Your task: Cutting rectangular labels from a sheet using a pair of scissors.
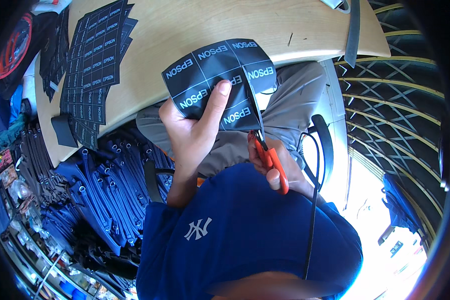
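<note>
My left hand (195,125) grips a black sheet of printed labels (212,62), thumb on top and fingers underneath. White lines split the sheet into a grid of rectangles, and it bows slightly as it hangs over my lap at the table's near edge. In my right hand (285,157) is a pair of scissors (276,165) with orange handles, the thumb through one loop. The scissor blades lie along a white line, and a slit parts the right column from the rest of the sheet at the far end. The lower blade is mostly hidden beneath the sheet.
On the left of the pale wooden table (185,22) lies a fanned stack of similar black sheets (92,55). A dark strip (353,37) overhangs the right edge. Many blue straps with metal rings (110,185) hang below left. A chair armrest (324,147) and a folding metal gate (395,95) stand at right.
</note>
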A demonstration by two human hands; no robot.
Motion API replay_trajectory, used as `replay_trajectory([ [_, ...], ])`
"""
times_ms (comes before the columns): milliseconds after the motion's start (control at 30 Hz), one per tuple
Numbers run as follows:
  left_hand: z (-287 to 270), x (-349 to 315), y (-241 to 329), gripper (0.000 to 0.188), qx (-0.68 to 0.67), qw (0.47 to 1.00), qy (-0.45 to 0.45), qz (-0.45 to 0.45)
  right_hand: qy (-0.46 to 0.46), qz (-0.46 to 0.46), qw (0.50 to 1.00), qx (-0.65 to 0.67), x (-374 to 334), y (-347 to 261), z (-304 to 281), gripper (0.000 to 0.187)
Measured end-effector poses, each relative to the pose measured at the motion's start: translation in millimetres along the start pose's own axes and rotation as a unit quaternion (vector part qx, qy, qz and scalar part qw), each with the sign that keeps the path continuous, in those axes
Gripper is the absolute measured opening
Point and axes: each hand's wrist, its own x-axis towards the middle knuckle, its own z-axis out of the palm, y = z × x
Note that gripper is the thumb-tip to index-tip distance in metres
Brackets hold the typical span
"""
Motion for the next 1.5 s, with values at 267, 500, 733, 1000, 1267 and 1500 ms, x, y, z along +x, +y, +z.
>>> replay_trajectory([
  [267,4,-3,1,0.015,-0.007,0.999,0.023,-0.025,-0.005,0.028,0.999,0.029,0,-6,-1,0.074],
  [500,4,-1,3,0.014,0.013,0.999,0.031,-0.013,-0.012,0.018,0.999,0.028,0,-6,-5,0.073],
  [733,4,-3,-4,0.014,0.063,0.997,0.034,0.037,0.003,-0.003,1.000,0.019,2,-4,-5,0.073],
  [1000,4,-3,-7,0.012,0.071,0.994,0.036,0.070,0.029,0.011,0.999,-0.018,3,-4,-2,0.070],
  [1267,5,-5,-4,0.013,0.064,0.996,0.035,0.048,0.027,0.038,0.999,-0.017,3,-10,-1,0.063],
  [1500,3,-6,-4,0.013,0.062,0.997,0.033,0.043,0.029,0.057,0.997,-0.041,0,-7,0,0.056],
])
